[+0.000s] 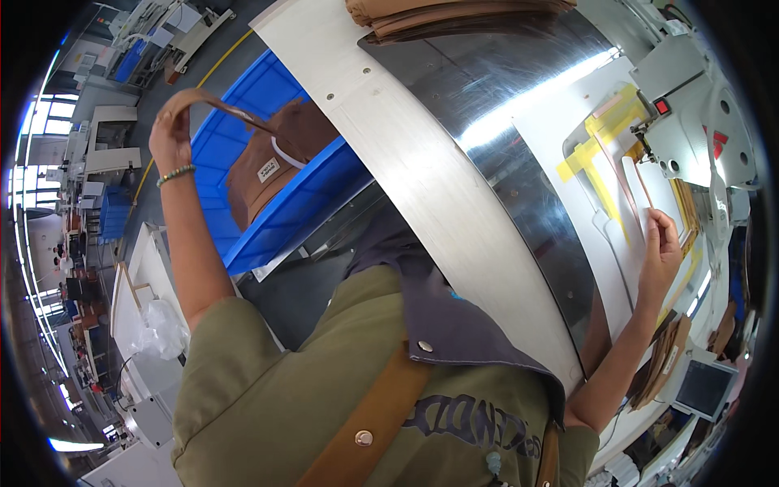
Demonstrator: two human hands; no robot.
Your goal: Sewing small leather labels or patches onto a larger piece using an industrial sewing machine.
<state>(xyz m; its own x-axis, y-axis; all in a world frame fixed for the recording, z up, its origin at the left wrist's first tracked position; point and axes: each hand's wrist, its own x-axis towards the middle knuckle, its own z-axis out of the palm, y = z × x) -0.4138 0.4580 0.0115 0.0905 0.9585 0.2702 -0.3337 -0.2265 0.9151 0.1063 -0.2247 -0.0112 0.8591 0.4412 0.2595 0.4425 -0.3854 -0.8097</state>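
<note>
the left hand is raised at the left of the blue bin, its fingers curled round one end of a brown strap. the grip is a grasp on that strap, which arches away to the right and dips into the bin. there it reaches the brown goods lying inside; a pale label faces up on them, and a curved white strip shows beside the strap's lower end. a beaded bracelet circles the left wrist.

the right hand is well apart from the left, out by the sewing machine. its thumb and fingertips seem to pinch the lower end of a thin brown strip, which runs up toward the needle area; how firm that pinch is, i cannot tell. the strip is over a white template patched with yellow tape.

between the two hands run the pale table edge and a shiny metal plate. a stack of brown pieces sits at the plate's far end. nearer, beside the right forearm, more brown sheets stand next to a small screen.
</note>
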